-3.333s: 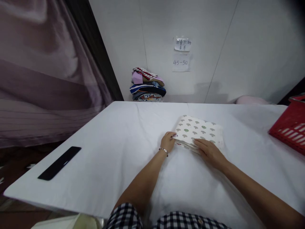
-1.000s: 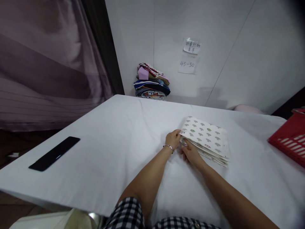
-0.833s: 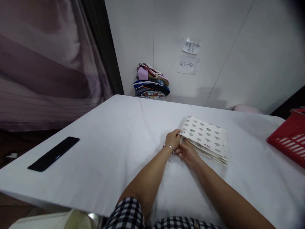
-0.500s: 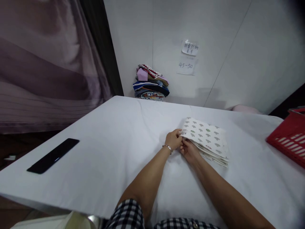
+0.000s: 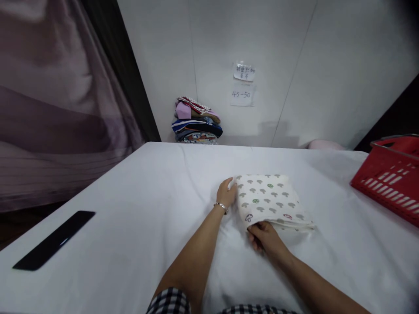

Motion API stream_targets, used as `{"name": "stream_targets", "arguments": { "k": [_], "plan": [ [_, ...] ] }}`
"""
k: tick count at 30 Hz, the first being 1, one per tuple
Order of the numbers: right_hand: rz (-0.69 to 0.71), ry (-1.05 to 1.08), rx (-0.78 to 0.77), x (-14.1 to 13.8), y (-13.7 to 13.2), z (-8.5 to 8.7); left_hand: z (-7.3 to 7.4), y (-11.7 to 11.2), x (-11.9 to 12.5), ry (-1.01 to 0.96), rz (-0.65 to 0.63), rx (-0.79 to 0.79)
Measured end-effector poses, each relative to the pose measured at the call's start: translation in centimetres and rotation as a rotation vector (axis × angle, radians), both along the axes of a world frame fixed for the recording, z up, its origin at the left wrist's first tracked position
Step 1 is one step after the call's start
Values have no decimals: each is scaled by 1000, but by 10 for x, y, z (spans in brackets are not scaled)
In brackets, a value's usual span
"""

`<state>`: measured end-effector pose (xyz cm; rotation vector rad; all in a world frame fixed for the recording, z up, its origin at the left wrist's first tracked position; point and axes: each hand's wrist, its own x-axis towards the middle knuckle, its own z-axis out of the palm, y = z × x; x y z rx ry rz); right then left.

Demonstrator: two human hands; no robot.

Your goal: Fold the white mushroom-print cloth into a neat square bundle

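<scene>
A folded white cloth [image 5: 265, 196] printed with grey mushrooms and a few green and red ones lies on the white-covered table [image 5: 147, 183]. At its left edge is my left hand [image 5: 226, 193], a bracelet on the wrist, its thumb and fingers apart and the fingertips against or just beside the fabric. My right hand [image 5: 264, 237] pinches the near-left corner of the cloth, lifting it slightly. Folded layers show along the near side, right of that hand. Some right-hand fingers are curled out of sight.
A red plastic basket [image 5: 389, 179] stands at the right. A flat black object [image 5: 55, 240] lies on the left of the table. Behind the far edge rises a stack of folded fabrics [image 5: 197, 124] by the wall, which bears paper notes [image 5: 242, 95]. A pinkish curtain [image 5: 59, 100] hangs left.
My hands, together at the cloth's left corner before, are now apart: left at the left edge, right nearer me on the corner. The cloth has turned and its top lies squarer. The view has shifted.
</scene>
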<state>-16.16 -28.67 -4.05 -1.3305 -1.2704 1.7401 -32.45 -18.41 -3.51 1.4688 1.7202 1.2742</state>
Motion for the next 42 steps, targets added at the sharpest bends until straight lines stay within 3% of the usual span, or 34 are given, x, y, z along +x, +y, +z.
{"name": "stream_targets", "arguments": {
  "k": [8,14,24,30,36,42],
  "plan": [
    [-109,18,-36,-15,3,5,-1,55,7,57,-141,-114],
    [-159,71,-68,-19,-2,5,-1,84,12,124,-155,-137],
    [-204,171,-96,-17,-17,3,4,94,19,223,-136,-122],
    [-156,157,-140,-13,-17,9,10,91,14,278,-345,-176],
    [-133,85,-131,-13,-15,5,9,93,18,327,-300,-91],
    [-123,74,-81,-13,-19,15,13,110,18,345,-306,-143]
  ]
}}
